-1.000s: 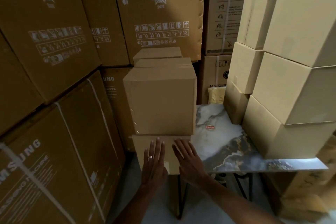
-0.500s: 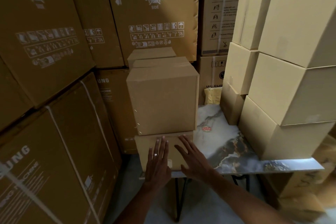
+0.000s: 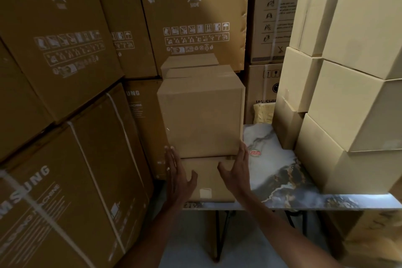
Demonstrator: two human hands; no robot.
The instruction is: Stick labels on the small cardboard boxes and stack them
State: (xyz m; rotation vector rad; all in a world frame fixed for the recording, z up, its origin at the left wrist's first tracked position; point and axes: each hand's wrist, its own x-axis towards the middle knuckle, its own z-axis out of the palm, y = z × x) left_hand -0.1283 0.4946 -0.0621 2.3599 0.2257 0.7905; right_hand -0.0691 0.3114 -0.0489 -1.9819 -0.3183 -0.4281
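Fingers of both hands — left hand [image 3: 177, 177], right hand [image 3: 238, 173] — spread wide, holding nothing, flanking the lower box [image 3: 207, 178]; a nudge could topple the upper box [image 3: 201, 119] off the worktop [image 3: 280, 177].

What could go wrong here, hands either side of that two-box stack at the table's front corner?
The left hand and right hand flank the lower box, fingers open, not gripping. Pulling it could slide or tip the upper box resting on it. The stack sits at the table corner, so a nudge left could drop it off the edge.

Head view looks forward and down, close on stacked boxes [image 3: 200, 119]
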